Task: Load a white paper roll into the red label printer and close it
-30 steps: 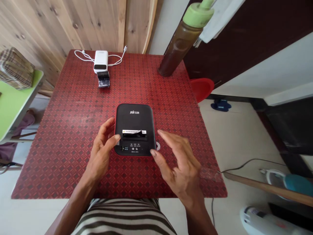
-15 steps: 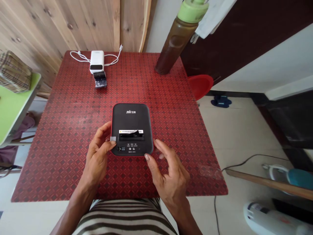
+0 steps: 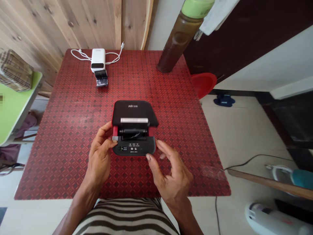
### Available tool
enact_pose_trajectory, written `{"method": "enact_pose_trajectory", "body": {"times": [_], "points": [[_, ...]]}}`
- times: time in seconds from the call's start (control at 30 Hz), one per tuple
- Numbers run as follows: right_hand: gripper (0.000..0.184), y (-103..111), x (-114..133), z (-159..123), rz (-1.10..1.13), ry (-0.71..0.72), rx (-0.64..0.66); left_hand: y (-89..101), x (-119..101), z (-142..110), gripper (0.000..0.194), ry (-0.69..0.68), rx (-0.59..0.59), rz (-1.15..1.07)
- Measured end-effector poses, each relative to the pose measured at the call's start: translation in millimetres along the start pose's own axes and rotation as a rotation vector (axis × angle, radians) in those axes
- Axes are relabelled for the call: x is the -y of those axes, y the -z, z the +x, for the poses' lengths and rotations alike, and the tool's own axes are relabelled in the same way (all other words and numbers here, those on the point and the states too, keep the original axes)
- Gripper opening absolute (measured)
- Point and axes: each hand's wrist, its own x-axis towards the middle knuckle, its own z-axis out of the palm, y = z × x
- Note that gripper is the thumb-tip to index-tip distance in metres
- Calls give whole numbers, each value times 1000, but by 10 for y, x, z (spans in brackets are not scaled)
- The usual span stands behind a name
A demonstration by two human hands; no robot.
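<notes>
A black and red receipt printer [image 3: 134, 152] lies on the red patterned table. Its black lid [image 3: 133, 111] stands raised and tilted, showing the paper bay with a roller and a dark strip inside. With its thumb on the front left part and fingers behind the left side, my left hand [image 3: 101, 155] grips the printer. A small grey tab [image 3: 115, 138] sits by that thumb. My right hand [image 3: 172, 166] is at the front right corner, thumb against the front edge and index finger on the right side.
At the back of the table [image 3: 70, 130] are a white power bank [image 3: 98, 60] with a white cable and a crumpled black piece [image 3: 101, 79]. A tall brown bottle [image 3: 177, 44] with a green cap stands back right. Beyond is a red stool [image 3: 204, 85].
The printer's lid has sprung up from flat to raised, exposing the inside. My right hand has moved in from apart to the printer's right corner. My left hand stays at the left side.
</notes>
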Motion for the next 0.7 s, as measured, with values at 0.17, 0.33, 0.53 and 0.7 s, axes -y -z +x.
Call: {"method": "enact_pose_trajectory", "body": {"times": [0.17, 0.33, 0.53, 0.7], "points": [[40, 48, -6, 26, -20, 34, 22, -2, 21, -14, 52, 11, -2, -20], [26, 193, -49, 324, -25, 75, 91, 68, 91, -7, 53, -25, 59, 4], [27, -19, -72, 921, 31, 242, 261, 179, 227, 41, 57, -102, 129, 17], [19, -316, 61, 1224, -100, 304, 704, 250, 331, 67, 56, -183, 186, 9]]}}
